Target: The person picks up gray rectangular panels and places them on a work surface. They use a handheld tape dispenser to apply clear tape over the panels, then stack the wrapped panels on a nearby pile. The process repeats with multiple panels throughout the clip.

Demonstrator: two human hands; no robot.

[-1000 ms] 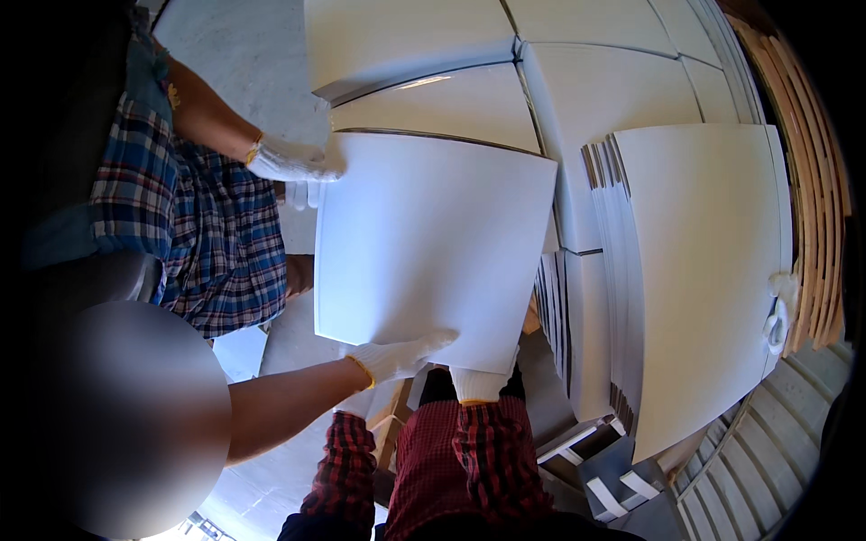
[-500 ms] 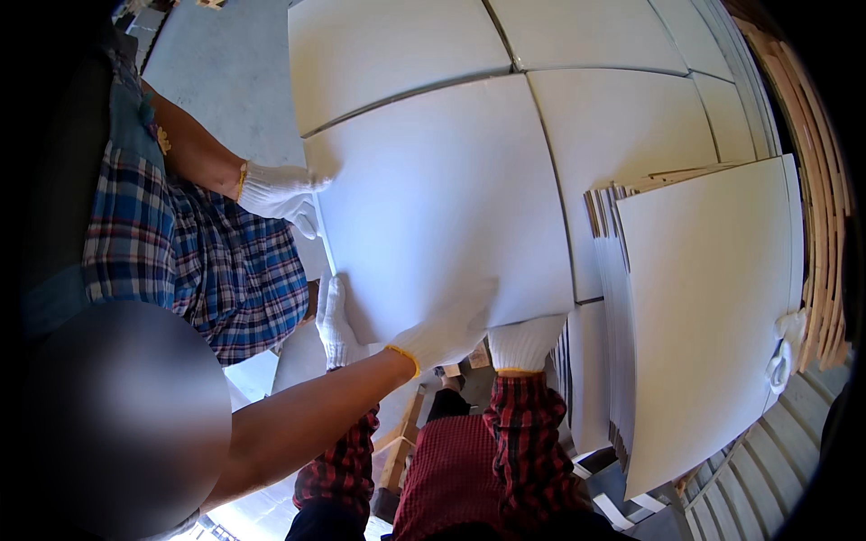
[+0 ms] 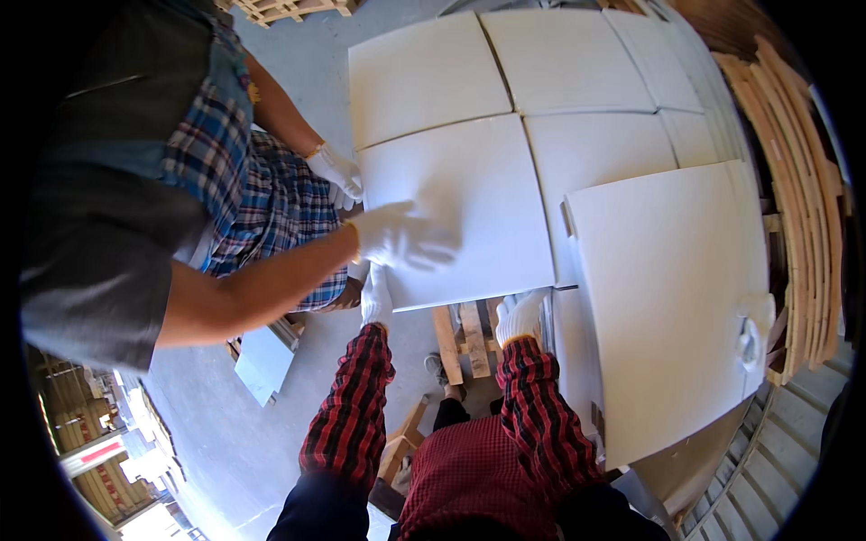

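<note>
At the far left, stacked goods (image 3: 113, 487) lay beyond the floor, with a red-and-white strip (image 3: 101, 453) among them too small to read. A co-worker in a grey sleeve (image 3: 90, 288) and plaid apron (image 3: 275, 212) stood close by, and a pale sheet (image 3: 264, 365) rested low near the floor. One white-gloved co-worker's hand (image 3: 336, 174) was at the left edge of the white panel (image 3: 483, 194); the other hand (image 3: 401, 239) was blurred across its surface, that forearm reaching in over the near-left side. The person's gloved left hand (image 3: 376, 299) touched the panel's near-left corner, and I cannot tell whether it gripped. The panel sat in the near-left place of a block of white panels (image 3: 591, 149), above wooden slats (image 3: 472, 340). The gloved right hand (image 3: 520, 317) was against the near edge by the right corner, its fingers partly hidden, so its grip cannot be told. Farther right, a large white sheet (image 3: 667, 307) covered part of the block, with a white glove (image 3: 756, 329) at its right side, before upright timber boards (image 3: 789, 212).
</note>
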